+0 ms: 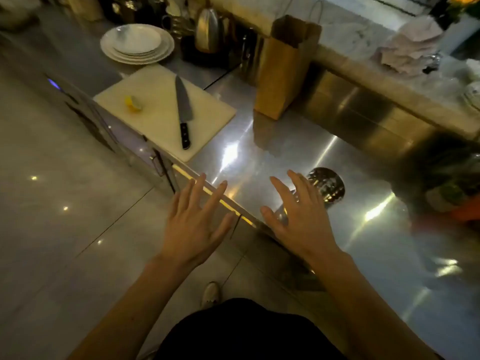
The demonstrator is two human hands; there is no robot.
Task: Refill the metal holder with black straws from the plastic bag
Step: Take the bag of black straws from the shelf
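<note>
A shiny round metal holder (pixel 327 185) stands on the steel counter, its open mouth showing just past my right hand (pixel 296 219). That hand hovers with fingers spread, partly in front of the holder, holding nothing. My left hand (pixel 193 222) floats palm down over the counter's front edge, fingers apart and empty. At the far right a dark blurred bundle (pixel 441 172) lies on the counter; I cannot tell whether it is the plastic bag of black straws.
A white cutting board (pixel 155 131) carries a large knife (pixel 184 110) and a lemon piece (pixel 133 103). Behind it are stacked white plates (pixel 137 44), a metal kettle (pixel 207 29) and a brown paper bag (pixel 285 66). A raised ledge (pixel 376 81) runs along the back right.
</note>
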